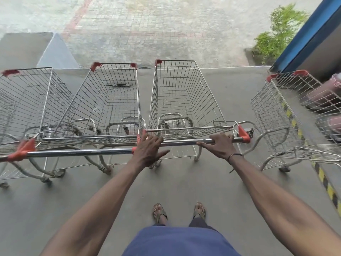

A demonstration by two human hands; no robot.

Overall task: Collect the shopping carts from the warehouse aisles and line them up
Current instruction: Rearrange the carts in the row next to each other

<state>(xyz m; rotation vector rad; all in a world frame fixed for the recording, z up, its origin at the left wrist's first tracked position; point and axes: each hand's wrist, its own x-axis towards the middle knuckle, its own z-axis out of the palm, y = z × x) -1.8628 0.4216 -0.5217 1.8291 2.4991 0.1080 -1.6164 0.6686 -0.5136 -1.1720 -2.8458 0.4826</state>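
Both hands, left (149,149) and right (220,145), gripping the cart handle (184,142); three more carts alongside.

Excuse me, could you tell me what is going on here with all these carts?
A person stands on a concrete floor behind a row of empty wire shopping carts. Both hands grip one cart's handle bar: the left hand near its left end, the right hand further right. Two more carts stand alongside on the left; another cart stands apart on the right.
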